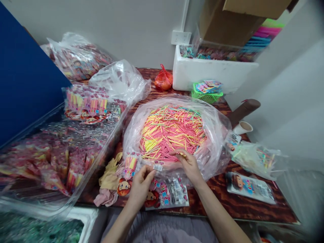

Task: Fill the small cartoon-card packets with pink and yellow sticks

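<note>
My right hand (189, 167) is closed over the near edge of a heap of thin pink, yellow and green sticks (172, 131). Small yellow and reddish stick ends show between its fingers. The heap lies in a wide clear plastic bag (134, 131) with its mouth spread open. To the left, my left hand (141, 185) has thumb and fingers pinched at a printed plastic packet (130, 168) showing pink and yellow sticks and a red-haired cartoon face. Flat printed packets (174, 192) with barcodes lie beneath and between my hands.
At left, a clear-lined tray (101, 152) holds many filled packets (86, 104). A white foam box (215, 72), green basket (207, 96) and red bag (163, 80) stand behind. A paper cup (243, 127), stick bag (255, 157) and packet (250, 187) are right; cloths (108, 182) lie left.
</note>
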`<move>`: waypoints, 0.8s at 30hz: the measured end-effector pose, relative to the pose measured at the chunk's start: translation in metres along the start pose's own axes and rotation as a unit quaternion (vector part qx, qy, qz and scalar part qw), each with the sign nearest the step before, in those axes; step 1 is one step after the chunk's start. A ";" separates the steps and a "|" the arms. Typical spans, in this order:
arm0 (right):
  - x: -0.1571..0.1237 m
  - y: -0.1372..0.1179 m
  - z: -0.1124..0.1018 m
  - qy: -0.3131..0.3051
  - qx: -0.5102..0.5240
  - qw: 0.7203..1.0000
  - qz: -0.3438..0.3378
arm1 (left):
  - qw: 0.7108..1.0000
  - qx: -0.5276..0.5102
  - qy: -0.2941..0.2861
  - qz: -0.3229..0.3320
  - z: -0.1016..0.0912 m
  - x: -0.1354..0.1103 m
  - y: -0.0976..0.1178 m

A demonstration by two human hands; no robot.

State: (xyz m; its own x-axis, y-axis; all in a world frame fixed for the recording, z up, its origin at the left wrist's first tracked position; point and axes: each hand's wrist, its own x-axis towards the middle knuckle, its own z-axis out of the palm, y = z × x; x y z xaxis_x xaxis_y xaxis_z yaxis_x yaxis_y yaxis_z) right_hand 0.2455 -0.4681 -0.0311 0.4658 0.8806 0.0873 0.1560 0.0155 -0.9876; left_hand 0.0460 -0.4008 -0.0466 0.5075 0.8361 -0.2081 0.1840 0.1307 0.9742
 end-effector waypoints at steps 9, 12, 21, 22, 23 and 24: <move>-0.005 -0.005 0.006 -0.006 -0.002 1.000 -0.007 | 0.998 -0.052 0.038 -0.007 -0.004 -0.003 0.004; -0.006 -0.007 0.007 -0.007 -0.003 1.000 -0.008 | 0.991 -0.108 0.080 -0.029 -0.005 0.000 0.003; -0.007 -0.006 0.012 -0.008 -0.005 1.000 -0.005 | 0.989 -0.090 0.115 -0.015 -0.014 0.002 -0.008; -0.008 -0.005 0.012 -0.010 -0.006 1.000 -0.005 | 0.990 -0.079 0.115 -0.005 -0.014 0.002 -0.008; -0.008 -0.005 0.013 -0.011 -0.006 1.000 -0.005 | 0.992 -0.067 0.110 0.004 -0.014 0.002 -0.007; -0.008 -0.005 0.013 -0.012 -0.005 1.000 -0.004 | 0.993 -0.054 0.104 0.014 -0.014 0.002 -0.006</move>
State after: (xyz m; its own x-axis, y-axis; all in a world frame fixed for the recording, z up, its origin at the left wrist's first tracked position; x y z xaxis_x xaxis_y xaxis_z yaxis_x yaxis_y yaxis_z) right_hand 0.2299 -0.4688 -0.0290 0.4433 0.8917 0.0912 0.1684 0.0170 -0.9856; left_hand 0.0340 -0.3921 -0.0518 0.3239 0.9307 -0.1699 0.0749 0.1538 0.9853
